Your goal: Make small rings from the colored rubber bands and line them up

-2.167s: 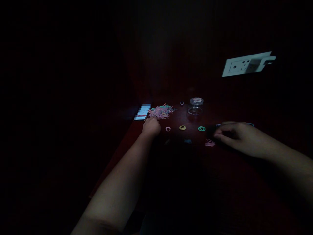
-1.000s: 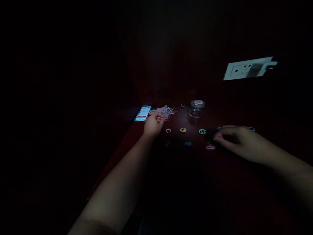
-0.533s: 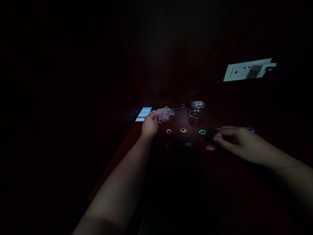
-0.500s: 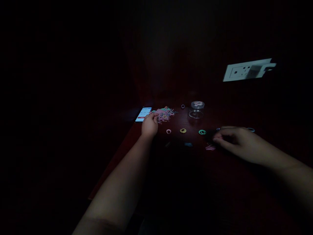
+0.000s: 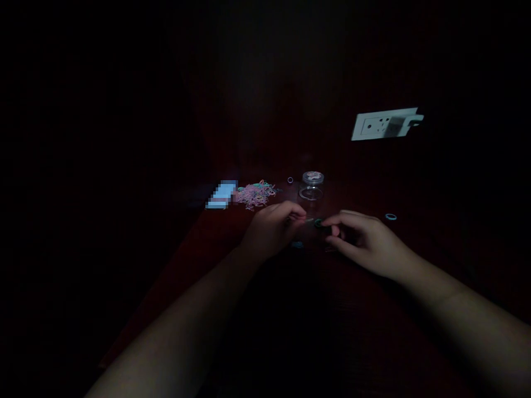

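Observation:
My left hand (image 5: 274, 228) pinches a thin, pale rubber band (image 5: 309, 220) that sticks out from its fingertips. Facing it, my right hand (image 5: 367, 240) has thumb and forefinger apart, the forefinger close beside green rubber bands (image 5: 318, 223) on the table; nothing shows in its grasp. Blue rubber bands (image 5: 297, 244) lie just below the left fingertips. Pink bands (image 5: 329, 250) are partly visible under the right thumb. A light blue band (image 5: 390, 216) rests beyond the right hand. The multicoloured pile of rubber bands (image 5: 255, 194) is behind my left hand.
A lit phone (image 5: 222, 194), its screen blurred, lies left of the pile. At the back stand a clear round container (image 5: 311, 192) with a lid (image 5: 313, 177) and a small dark ring-shaped band (image 5: 290, 180). A wall socket (image 5: 384, 124) with a plug is above right. The surroundings are dark.
My left hand has moved right, away from the pile, with a pale band in its fingers. My right hand has come left to the green bands. The view has shifted slightly right.

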`<state>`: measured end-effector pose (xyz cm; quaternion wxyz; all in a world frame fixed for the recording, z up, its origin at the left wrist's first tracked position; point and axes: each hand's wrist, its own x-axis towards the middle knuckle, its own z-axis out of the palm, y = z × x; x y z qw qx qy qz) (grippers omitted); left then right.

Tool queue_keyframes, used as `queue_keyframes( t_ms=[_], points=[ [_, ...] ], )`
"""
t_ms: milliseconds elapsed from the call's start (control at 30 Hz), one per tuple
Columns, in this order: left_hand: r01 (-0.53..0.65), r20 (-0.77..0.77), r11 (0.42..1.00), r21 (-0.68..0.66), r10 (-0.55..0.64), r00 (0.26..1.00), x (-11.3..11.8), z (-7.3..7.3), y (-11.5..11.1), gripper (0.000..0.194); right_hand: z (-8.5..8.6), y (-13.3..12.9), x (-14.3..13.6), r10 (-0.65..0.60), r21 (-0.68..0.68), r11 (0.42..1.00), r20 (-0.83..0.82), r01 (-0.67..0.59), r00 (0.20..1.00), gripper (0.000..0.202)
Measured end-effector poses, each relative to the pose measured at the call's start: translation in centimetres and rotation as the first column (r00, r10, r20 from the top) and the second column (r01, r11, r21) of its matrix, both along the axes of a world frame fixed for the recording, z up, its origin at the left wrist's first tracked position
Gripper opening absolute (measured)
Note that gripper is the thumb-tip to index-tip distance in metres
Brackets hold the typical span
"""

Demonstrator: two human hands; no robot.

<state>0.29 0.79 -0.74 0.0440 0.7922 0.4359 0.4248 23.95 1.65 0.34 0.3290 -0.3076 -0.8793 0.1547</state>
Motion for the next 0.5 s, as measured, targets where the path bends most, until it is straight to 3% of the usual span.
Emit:
queue_keyframes(
  t_ms=[133,500],
  points=[
    [0.047,-0.119,0.999,0.013,-0.046,0.992,1.3,0.6,-1.5,0.005,0.2,-0.4,-0.2,0.007,0.020,1.000,-0.059,-0.006,0.998,0.015],
    [0.084,-0.111,0.996,-0.024,-0.086,0.990,1.9,1.0,-2.1,0.006,0.4,-0.5,-0.3,0.049,0.031,0.998,-0.062,-0.047,0.997,0.009]
  ],
)
